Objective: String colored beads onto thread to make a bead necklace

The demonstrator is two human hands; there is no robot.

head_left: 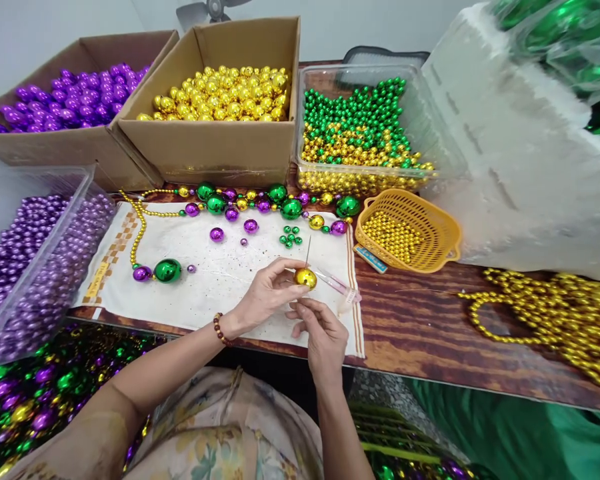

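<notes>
My left hand, with a brown beaded bracelet at the wrist, pinches a large shiny gold bead above the white cloth. A thin needle sticks up out of the bead's top. Just below the bead, my right hand has its thumb and forefinger pressed together; what they hold is too small to make out. To the left lie a green bead and a purple bead on a gold strand. Small green beads sit grouped beyond my hands, with loose purple beads nearby.
A mixed bead strand runs along the cloth's far edge. Behind stand cardboard boxes and a clear bin. A yellow basket, gold bead strands and a pink-handled tool lie right; another bin stands left.
</notes>
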